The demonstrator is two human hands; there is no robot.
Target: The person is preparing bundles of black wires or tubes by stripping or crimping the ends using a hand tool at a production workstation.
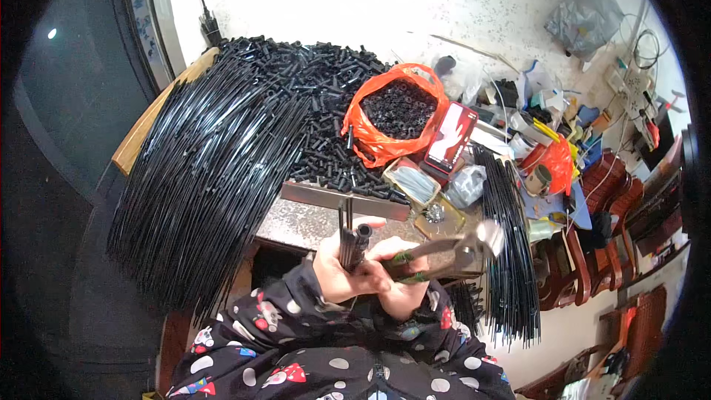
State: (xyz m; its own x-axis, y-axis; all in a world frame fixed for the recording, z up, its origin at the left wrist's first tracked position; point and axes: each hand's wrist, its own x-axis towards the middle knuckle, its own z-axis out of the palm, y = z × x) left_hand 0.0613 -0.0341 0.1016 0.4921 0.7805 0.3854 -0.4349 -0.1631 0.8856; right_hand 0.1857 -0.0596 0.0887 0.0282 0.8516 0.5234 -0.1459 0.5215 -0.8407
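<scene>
Left grip (pixel 335 274) curls round black rods (pixel 344 243), right grip (pixel 400 280) round pliers (pixel 465 252), both nearside of the metal bar (pixel 344 201); black fittings (pixel 326 157) lie beyond.

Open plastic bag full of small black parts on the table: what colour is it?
The bag is bright orange-red, seen best in the head view.

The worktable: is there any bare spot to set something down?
A small patch of speckled tabletop shows bare, between the metal bar, long black rods and the left hand. Beyond the bar it is crowded with short black tubes and an orange bag.
</scene>
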